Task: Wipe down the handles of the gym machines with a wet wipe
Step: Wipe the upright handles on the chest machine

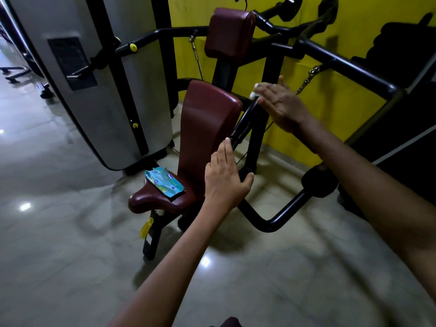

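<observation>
A black handle [243, 123] of the gym machine slants down beside the maroon back pad [207, 123]. My right hand [283, 105] lies over the handle's top end with fingers nearly straight, pressing a white wet wipe [254, 91] against it; only a corner of the wipe shows past my fingertips. My left hand [224, 178] is flat with straight fingers and the thumb spread. Its fingertips touch the handle's lower end. A blue packet of wipes [165, 181] lies on the maroon seat [146, 199].
The grey weight-stack cover [99, 90] stands to the left of the seat. Black frame bars [349, 67] and a chain [309, 77] run in front of the yellow wall [330, 109]. A black floor tube [278, 215] curves under my arms. The shiny tiled floor [59, 232] spreads to the left.
</observation>
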A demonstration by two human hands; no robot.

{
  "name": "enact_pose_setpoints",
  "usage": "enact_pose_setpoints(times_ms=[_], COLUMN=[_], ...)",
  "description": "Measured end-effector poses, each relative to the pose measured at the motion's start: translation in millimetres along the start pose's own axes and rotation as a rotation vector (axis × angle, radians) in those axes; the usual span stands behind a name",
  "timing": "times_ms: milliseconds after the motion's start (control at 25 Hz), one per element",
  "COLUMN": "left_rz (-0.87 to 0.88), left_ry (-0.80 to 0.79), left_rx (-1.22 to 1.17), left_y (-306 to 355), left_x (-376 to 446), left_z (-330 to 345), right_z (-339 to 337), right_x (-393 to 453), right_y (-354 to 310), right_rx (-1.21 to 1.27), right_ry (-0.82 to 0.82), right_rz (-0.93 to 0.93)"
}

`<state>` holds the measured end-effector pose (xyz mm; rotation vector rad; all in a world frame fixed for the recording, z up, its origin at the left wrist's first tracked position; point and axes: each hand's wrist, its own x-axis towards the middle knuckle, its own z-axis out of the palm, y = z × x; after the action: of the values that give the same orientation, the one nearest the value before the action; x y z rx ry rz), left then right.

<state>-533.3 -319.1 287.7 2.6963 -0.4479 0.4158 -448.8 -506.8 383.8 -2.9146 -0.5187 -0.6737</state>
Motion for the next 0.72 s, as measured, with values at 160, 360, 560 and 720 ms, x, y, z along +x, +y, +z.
enact_pose_setpoints(times_ms=[160, 360, 560, 720], left_rz=[-0.003, 0.013, 0.021, 0.033], left_ry=[0.031, 0.024, 0.014, 0.006], left_rx=[-0.01, -0.014, -0.013, -0.049], left_y=[-1.6, -1.6, -0.7, -2.8], left_x=[0.3, 1.1, -0.4, 0.3], left_z=[3.6, 1.8, -0.7, 1.2], right_z=[15.4, 7.5, 9.9, 23.4], right_x=[-22.7, -19.0, -16.7, -32.2], right_y=[-29.1, -28.0, -30.5, -55.9], right_rx=[-0.082, -0.147, -0.142, -0.053], right_ry=[0.021, -0.013, 0.009, -0.143], right_rz=[-0.169, -0.261, -0.087, -0.297])
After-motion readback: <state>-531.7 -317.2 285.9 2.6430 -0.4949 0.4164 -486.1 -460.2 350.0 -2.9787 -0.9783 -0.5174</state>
